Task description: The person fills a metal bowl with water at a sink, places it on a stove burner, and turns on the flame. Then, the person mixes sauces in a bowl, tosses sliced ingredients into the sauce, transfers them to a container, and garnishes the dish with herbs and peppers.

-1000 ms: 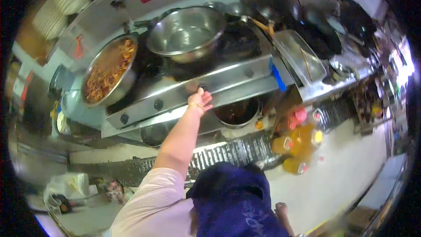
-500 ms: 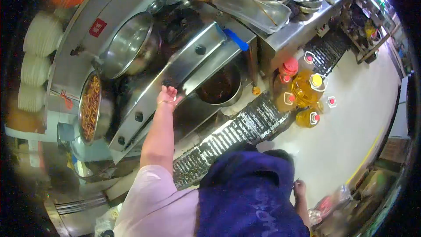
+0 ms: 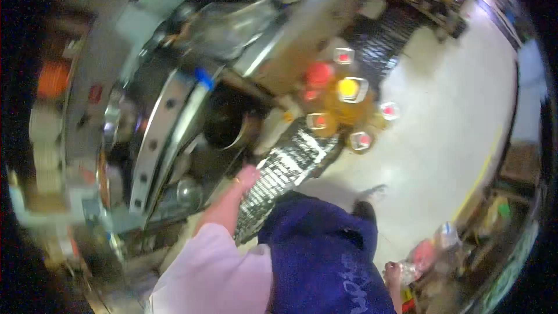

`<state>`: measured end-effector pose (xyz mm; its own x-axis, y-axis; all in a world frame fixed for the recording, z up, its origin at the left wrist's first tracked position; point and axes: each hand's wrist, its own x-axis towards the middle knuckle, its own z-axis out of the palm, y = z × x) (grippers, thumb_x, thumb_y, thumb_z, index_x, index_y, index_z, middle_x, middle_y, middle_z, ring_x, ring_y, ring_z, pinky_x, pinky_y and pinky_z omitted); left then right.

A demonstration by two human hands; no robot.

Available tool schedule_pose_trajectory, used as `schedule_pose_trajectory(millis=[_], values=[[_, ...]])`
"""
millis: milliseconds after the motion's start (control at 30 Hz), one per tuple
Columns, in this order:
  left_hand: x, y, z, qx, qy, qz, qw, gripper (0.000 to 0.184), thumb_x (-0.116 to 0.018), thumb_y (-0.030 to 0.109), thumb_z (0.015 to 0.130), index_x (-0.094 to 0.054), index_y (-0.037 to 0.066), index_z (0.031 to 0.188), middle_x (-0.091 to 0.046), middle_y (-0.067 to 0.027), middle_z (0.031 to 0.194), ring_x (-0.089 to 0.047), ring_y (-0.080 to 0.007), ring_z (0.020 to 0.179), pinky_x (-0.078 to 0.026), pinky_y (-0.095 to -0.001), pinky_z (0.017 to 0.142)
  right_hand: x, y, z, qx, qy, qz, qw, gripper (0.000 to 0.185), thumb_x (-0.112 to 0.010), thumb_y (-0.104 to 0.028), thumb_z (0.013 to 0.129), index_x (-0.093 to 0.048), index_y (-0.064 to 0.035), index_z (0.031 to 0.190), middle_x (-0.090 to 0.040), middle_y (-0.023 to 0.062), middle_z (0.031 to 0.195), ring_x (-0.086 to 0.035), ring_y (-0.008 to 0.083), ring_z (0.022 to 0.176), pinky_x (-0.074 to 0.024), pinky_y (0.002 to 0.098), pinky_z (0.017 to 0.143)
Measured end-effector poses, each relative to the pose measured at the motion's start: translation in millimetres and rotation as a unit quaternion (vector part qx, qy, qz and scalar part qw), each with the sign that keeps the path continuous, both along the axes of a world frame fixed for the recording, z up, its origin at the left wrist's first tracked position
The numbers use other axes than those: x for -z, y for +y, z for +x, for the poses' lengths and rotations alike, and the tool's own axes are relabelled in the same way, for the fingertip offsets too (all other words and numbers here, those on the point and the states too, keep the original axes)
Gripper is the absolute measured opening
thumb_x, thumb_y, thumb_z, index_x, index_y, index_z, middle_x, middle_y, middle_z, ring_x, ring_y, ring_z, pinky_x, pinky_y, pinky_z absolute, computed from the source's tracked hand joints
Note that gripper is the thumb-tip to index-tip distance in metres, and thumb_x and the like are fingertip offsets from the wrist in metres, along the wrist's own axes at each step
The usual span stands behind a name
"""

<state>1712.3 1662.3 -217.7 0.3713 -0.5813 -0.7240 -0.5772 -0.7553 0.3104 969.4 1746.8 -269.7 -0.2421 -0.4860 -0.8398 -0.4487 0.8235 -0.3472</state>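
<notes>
My left hand (image 3: 249, 177) is reached forward and low, above the edge of the ribbed black floor mat (image 3: 285, 166); motion smears its fingers, and I cannot make out anything in it. Close beyond it, under the stove front (image 3: 154, 139) with its round knobs, sits a large dark pot (image 3: 224, 122). At my side hangs my right hand (image 3: 393, 270), its fingers curled closed with no object showing in them. It is nearest to some bagged goods (image 3: 424, 253) along the lower right side.
Several large oil jugs (image 3: 349, 104) with red and yellow caps stand on the floor ahead. The pale floor (image 3: 442, 128) stretches to the right of them. A blue object (image 3: 203, 78) rests on the stove edge, near a blurred clear tray (image 3: 232, 29). Stacked white dishes (image 3: 46, 145) are at far left.
My view has swung to the right, so the stove and jugs sit farther left. My left hand has moved from the stove's knob panel down over the mat. My right hand stays at my side.
</notes>
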Motion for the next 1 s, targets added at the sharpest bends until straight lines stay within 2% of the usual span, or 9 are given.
schedule_pose_trajectory(millis=[100, 200, 300, 333, 567, 667, 733, 833, 1000], values=[[6, -53, -129, 0.295, 0.041, 0.06, 0.953, 0.038, -0.057, 0.039, 0.086, -0.067, 0.007, 0.104, -0.068, -0.0162, 0.099, -0.066, -0.0276, 0.081, -0.052, -0.0373, 0.075, -53, -54, -48, 0.011, 0.078, 0.0, 0.997, 0.02, -0.064, -0.014, 0.077, -0.061, -0.0008, 0.093, -0.062, 0.0121, 0.082, -0.06, 0.0218, 0.062, -0.0502, 0.0321, 0.056], [-8, -134, -216, 0.088, 0.132, 0.073, 0.985, 0.04, -0.061, 0.039, 0.084, -0.064, 0.008, 0.11, -0.068, -0.0163, 0.099, -0.066, -0.024, 0.082, -0.051, -0.0335, 0.076, -7, -74, -154, -0.173, 0.216, -0.182, 0.943, 0.026, -0.066, -0.016, 0.077, -0.061, 0.0002, 0.096, -0.063, 0.0147, 0.088, -0.063, 0.0252, 0.077, -0.0509, 0.035, 0.07], [-15, -189, -248, 0.009, 0.116, -0.136, 0.984, 0.034, -0.064, 0.035, 0.083, -0.067, 0.005, 0.1, -0.069, -0.0131, 0.093, -0.065, -0.0205, 0.082, -0.051, -0.032, 0.075, -3, -145, -211, -0.049, 0.057, -0.243, 0.967, 0.028, -0.067, -0.021, 0.078, -0.063, -0.0011, 0.097, -0.064, 0.0169, 0.095, -0.063, 0.0287, 0.087, -0.0495, 0.0387, 0.079], [-9, -198, -250, -0.029, 0.12, -0.14, 0.982, 0.033, -0.064, 0.034, 0.084, -0.067, 0.005, 0.099, -0.068, -0.0123, 0.091, -0.065, -0.0205, 0.082, -0.051, -0.0321, 0.075, 6, -166, -218, -0.061, 0.105, -0.331, 0.936, 0.02, -0.062, -0.015, 0.078, -0.067, 0.0004, 0.091, -0.064, 0.0072, 0.071, -0.06, 0.0164, 0.064, -0.0496, 0.0308, 0.059], [-6, -248, -236, -0.02, 0.001, 0.009, 1.0, 0.04, -0.062, 0.04, 0.08, -0.067, 0.006, 0.101, -0.068, -0.0152, 0.095, -0.065, -0.0256, 0.089, -0.05, -0.036, 0.078, -30, -377, -185, -0.044, 0.094, -0.149, 0.983, 0.026, -0.06, -0.023, 0.08, -0.066, -0.0005, 0.091, -0.066, 0.0114, 0.076, -0.064, 0.0179, 0.07, -0.0509, 0.0337, 0.061], [-18, -282, -262, -0.077, -0.035, 0.046, 0.995, 0.04, -0.059, 0.039, 0.08, -0.067, 0.008, 0.103, -0.068, -0.0156, 0.097, -0.065, -0.0307, 0.087, -0.051, -0.0398, 0.076, -15, -464, -174, -0.267, 0.102, -0.193, 0.939, 0.035, -0.062, -0.031, 0.083, -0.061, -0.0026, 0.103, -0.067, 0.0135, 0.076, -0.064, 0.0242, 0.068, -0.0513, 0.037, 0.065], [36, -299, -257, 0.024, -0.012, 0.071, 0.997, 0.036, -0.057, 0.039, 0.08, -0.069, 0.007, 0.09, -0.067, -0.0185, 0.093, -0.064, -0.0349, 0.083, -0.051, -0.0443, 0.077, -34, -531, -146, -0.272, 0.169, -0.134, 0.938, 0.035, -0.062, -0.032, 0.08, -0.066, -0.0034, 0.1, -0.067, 0.0181, 0.093, -0.064, 0.0337, 0.094, -0.0488, 0.0427, 0.086], [91, -347, -266, 0.051, 0.079, 0.075, 0.993, 0.031, -0.057, 0.032, 0.083, -0.069, 0.005, 0.089, -0.068, -0.0163, 0.082, -0.065, -0.0297, 0.074, -0.052, -0.0415, 0.07, -19, -621, -163, -0.33, 0.073, -0.097, 0.936, 0.039, -0.059, -0.031, 0.084, -0.064, -0.0009, 0.108, -0.067, 0.0182, 0.091, -0.062, 0.0279, 0.092, -0.0489, 0.0399, 0.081], [60, -478, -273, -0.427, 0.223, -0.117, 0.868, 0.015, -0.062, 0.018, 0.083, -0.069, 0.004, 0.085, -0.066, -0.0079, 0.073, -0.061, -0.0164, 0.059, -0.049, -0.0315, 0.052, -70, -840, -117, -0.404, 0.143, -0.1, 0.898, 0.036, -0.058, -0.033, 0.081, -0.067, -0.0031, 0.1, -0.067, 0.0209, 0.098, -0.063, 0.0347, 0.094, -0.049, 0.0445, 0.085]])
